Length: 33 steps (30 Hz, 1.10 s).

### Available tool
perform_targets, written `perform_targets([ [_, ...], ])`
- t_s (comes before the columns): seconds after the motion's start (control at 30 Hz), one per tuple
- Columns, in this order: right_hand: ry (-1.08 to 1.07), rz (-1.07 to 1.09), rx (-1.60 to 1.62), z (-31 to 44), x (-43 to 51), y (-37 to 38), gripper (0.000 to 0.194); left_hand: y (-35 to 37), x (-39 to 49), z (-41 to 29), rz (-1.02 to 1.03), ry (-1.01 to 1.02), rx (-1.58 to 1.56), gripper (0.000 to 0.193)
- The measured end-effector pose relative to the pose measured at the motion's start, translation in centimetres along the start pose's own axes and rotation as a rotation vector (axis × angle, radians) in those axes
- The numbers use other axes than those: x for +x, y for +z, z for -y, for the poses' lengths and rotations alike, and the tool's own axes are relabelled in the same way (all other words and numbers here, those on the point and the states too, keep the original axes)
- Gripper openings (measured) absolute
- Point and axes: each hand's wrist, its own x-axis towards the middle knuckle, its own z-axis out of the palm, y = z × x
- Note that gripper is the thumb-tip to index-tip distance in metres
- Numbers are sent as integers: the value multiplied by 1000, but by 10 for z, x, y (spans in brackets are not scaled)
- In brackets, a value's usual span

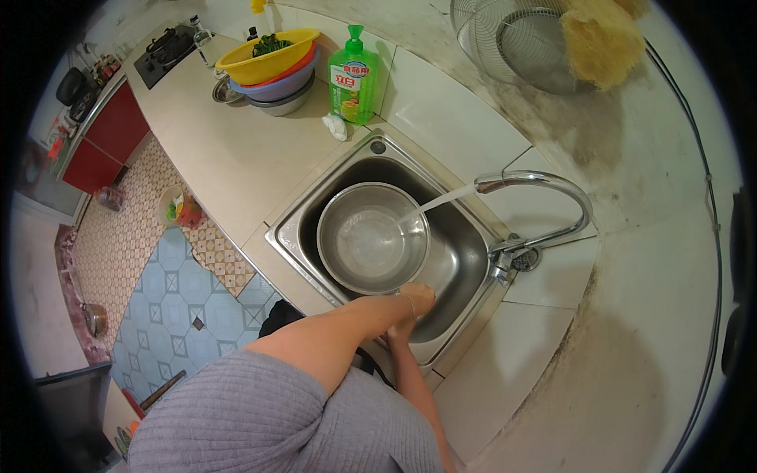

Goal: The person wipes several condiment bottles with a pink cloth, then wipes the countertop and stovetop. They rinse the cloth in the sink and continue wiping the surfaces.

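A stainless steel basin [334, 248] stands in the sink [455, 269] with water in it. Water runs into it from the curved chrome faucet [568, 183]. Close to the basin's near rim, over the front of the sink, is my left hand [419, 297], with a thin bracelet at the wrist and its fingers curled out of sight. My right hand [401, 332] is just below it, touching or nearly touching the left wrist, and partly hidden by it. Whether either hand holds anything cannot be seen.
Behind the sink stands a green pump bottle of dish soap [353, 88] beside a crumpled white cloth [336, 126]. Stacked basins [269, 65], the top one yellow with leafy greens [272, 45], sit on the counter [236, 136]. A wire strainer [485, 41] and loofah [603, 44] hang on the wall.
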Motion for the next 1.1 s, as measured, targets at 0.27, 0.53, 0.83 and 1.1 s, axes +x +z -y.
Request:
perform_targets([
  [0.27, -72, -52, -84, -1, 0, 9, 50, -7, -2, -4, 84, -80, -1, 25],
  [0.53, 508, 401, 257, 75, 18, -79, 49, -52, 1, 36, 482, -3, -1286, 45],
  [0.83, -128, 164, -190, 173, -24, 5, 57, -115, -125, 93, 160, 63, -1267, 63],
  [1.1, 348, 729, 1063, 266, -59, 206, 49, -219, -311, 228, -516, 209, -1503, 47],
])
